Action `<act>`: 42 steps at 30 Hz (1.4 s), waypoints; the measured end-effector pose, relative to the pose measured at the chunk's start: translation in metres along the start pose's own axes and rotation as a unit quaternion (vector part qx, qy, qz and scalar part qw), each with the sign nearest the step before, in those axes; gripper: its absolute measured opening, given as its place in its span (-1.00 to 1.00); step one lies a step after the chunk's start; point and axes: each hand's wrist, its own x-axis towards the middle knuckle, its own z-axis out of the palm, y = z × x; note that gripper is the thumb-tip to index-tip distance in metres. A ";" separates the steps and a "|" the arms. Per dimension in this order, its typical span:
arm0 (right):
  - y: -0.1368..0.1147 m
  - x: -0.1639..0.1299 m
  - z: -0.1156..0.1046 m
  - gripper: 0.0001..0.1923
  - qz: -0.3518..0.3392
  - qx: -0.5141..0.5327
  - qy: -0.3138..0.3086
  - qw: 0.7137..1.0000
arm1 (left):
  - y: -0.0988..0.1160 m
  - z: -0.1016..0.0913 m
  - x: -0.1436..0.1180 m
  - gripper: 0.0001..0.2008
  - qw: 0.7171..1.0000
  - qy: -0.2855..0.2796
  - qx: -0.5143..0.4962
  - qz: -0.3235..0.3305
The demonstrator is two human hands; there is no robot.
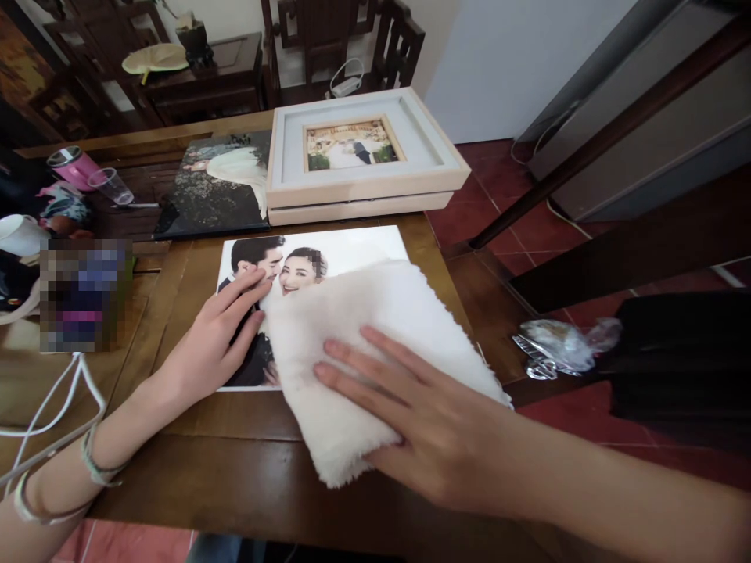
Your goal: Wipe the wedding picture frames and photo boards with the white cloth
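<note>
Right hand: open, fingers spread, pressed flat on the white fleece cloth, gripping nothing. Left hand: open, palm down, fingertips steadying the photo print, which lies flat on the wooden table under the cloth. Behind it: a boxed frame touching a dark photo panel. Left: cups, white cables.

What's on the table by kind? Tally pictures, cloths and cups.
Pictures: 3 (photo print, dark photo panel, framed photo)
Cloths: 1 (white cloth)
Cups: 2 (pink cup, clear cup)
Total: 6
</note>
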 end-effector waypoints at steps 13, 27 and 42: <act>0.045 0.005 -0.010 -0.81 -0.014 0.006 -0.077 0.997 | 0.001 -0.002 -0.002 -0.59 1.000 0.005 0.009 0.002; 0.038 0.000 -0.005 -0.82 0.011 -0.014 -0.057 0.998 | 0.001 0.000 -0.002 -0.59 1.000 0.005 0.005 0.001; 0.029 -0.002 -0.004 -0.83 0.009 -0.018 -0.047 0.999 | 0.002 -0.001 0.000 -0.58 1.000 -0.004 0.009 -0.005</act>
